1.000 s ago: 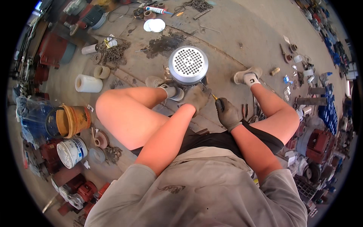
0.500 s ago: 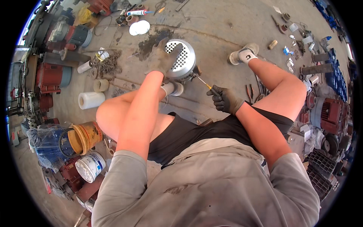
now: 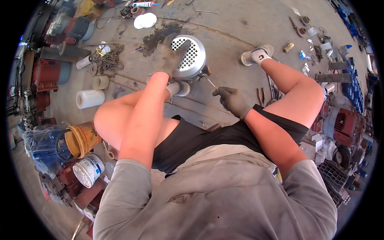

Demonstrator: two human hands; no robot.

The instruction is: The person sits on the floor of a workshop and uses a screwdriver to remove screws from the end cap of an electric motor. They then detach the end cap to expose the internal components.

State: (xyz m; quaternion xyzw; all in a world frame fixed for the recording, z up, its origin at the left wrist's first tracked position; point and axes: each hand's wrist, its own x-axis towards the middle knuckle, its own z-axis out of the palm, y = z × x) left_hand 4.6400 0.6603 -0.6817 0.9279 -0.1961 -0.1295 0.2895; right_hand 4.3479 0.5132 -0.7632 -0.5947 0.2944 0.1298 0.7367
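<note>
marks in view, no words legible

the white bucket [image 3: 86, 175] at the lower left carries a printed label, mostly blue on white, wrapped round its side; its lettering is too small and blurred to make out. the cartridge [image 3: 143, 5] at the top edge, a white tube with red and blue on it, seems to bear print as well, but no word or number comes clear. a pale sock [image 3: 263, 56] on the right foot has a small dark, curved mark on it. the small blue-and-white packet [image 3: 303, 55] beyond that foot is patterned, its details unreadable.
</note>
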